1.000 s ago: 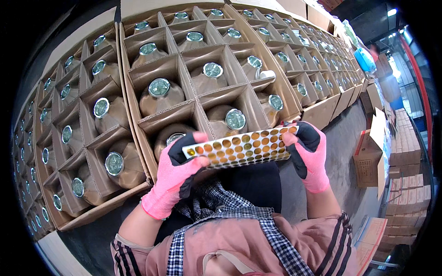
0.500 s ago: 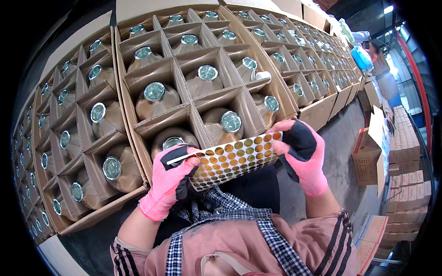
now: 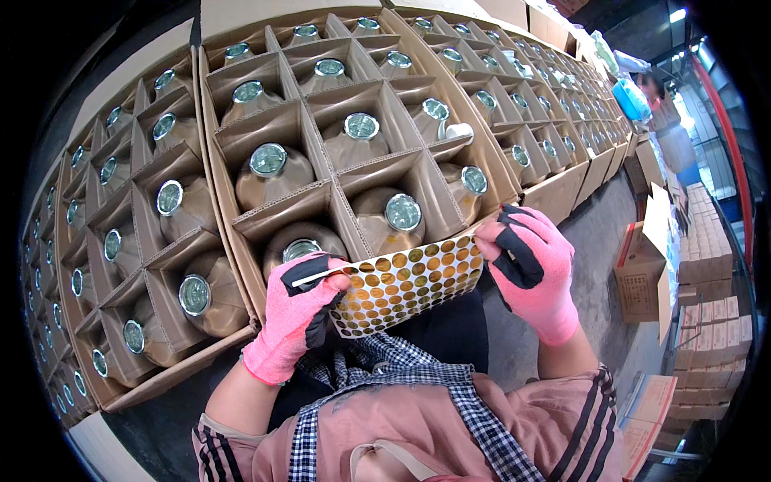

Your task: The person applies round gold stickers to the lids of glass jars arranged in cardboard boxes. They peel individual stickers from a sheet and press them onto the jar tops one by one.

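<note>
A white sheet of round gold stickers [image 3: 407, 283] is stretched between my two hands, just above my lap. My left hand [image 3: 299, 309], in a pink and black glove with bare fingertips, is closed on the sheet's left end. A thin white strip [image 3: 320, 275] juts out across its fingers; whether it is part of the sheet, I cannot tell. At the upper right corner, my right hand [image 3: 533, 269], gloved alike, pinches the sheet between thumb and fingers. Just beyond the sheet, glass jars with clear greenish tops [image 3: 402, 212] stand upright in an open divided carton [image 3: 328, 195].
More divided cartons of jars extend left and away to the right. A white roll-shaped piece [image 3: 459, 132] rests by one jar. An open empty carton [image 3: 642, 269] and stacked boxes [image 3: 707, 353] stand at the right. Farther off, a person [image 3: 647, 92] is partly visible near a blue bag [image 3: 632, 101].
My right hand has turned and its fingers have curled in, now pinching the sheet's corner. The sheet's right side has shifted slightly left and down. My left hand stays nearly still.
</note>
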`<state>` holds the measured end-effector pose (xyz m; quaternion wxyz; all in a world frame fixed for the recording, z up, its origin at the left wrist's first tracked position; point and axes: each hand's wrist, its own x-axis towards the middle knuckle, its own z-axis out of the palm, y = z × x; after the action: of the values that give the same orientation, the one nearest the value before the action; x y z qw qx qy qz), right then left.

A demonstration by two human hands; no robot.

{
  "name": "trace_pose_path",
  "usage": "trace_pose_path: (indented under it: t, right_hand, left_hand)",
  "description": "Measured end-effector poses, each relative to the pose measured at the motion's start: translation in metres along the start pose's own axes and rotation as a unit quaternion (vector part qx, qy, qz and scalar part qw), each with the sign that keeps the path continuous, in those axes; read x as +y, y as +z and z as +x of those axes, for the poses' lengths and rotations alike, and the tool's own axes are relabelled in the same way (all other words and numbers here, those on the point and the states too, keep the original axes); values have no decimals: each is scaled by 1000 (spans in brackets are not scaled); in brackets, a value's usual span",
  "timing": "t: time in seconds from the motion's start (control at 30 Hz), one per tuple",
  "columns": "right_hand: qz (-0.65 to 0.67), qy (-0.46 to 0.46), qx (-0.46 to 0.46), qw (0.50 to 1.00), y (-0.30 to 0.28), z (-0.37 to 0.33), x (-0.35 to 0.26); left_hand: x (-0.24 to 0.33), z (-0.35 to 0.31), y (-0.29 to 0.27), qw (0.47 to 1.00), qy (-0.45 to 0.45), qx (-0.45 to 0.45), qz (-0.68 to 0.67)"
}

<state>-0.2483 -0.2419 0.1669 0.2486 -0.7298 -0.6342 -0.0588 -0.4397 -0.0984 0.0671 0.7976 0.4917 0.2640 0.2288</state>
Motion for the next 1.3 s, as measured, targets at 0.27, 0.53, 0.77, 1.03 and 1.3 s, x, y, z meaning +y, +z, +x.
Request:
trace_pose_path:
  t: [0.27, 0.53, 0.77, 1.03, 1.3]
  right_hand:
    - [-67, -79, -24, 994, 3, 3, 5]
    - [-153, -171, -1, 973, 11, 2, 16]
    - [-131, -186, 5, 974, 14, 3, 20]
    - [116, -90, 17, 989, 11, 17, 22]
    - [-46, 16, -91, 995, 71, 88, 135]
  left_hand:
    - [0, 2, 1, 1000, -10, 4, 0]
    - [2, 7, 2, 999, -44, 14, -5]
    - [-4, 8, -2, 998, -59, 16, -18]
    - [-2, 9, 0, 994, -74, 18, -73]
    - [8, 9, 3, 991, -126, -15, -39]
